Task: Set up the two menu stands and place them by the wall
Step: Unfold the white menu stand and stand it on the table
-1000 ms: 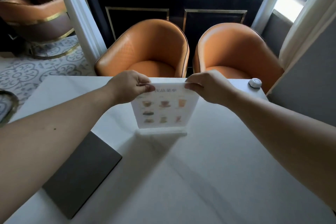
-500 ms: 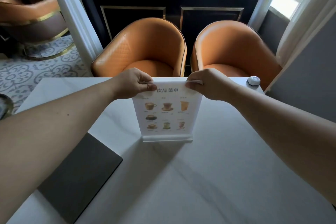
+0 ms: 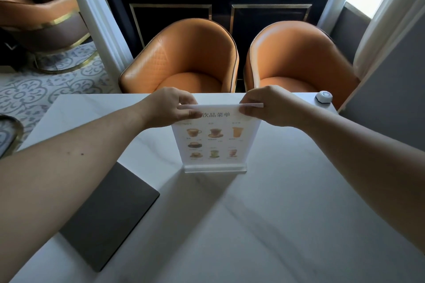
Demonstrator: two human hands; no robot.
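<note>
left hand point(image 3: 169, 108) pinching top left corner of menu stand point(image 3: 216, 138) | right hand point(image 3: 269, 105) pinching top right corner | I read "饮品菜单" over drink photos | stand upright, frame centre, on table point(image 3: 264, 225) | dark mat point(image 3: 110, 213) lower left | white button point(image 3: 323, 97) upper right

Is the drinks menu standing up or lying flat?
Standing up. The menu stand sits on its clear base on the table, with the left hand and right hand pinching its top edge.

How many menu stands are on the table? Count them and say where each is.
1: a menu stand upright at mid-table, its top edge pinched by the left hand and right hand. No second stand in view.
</note>
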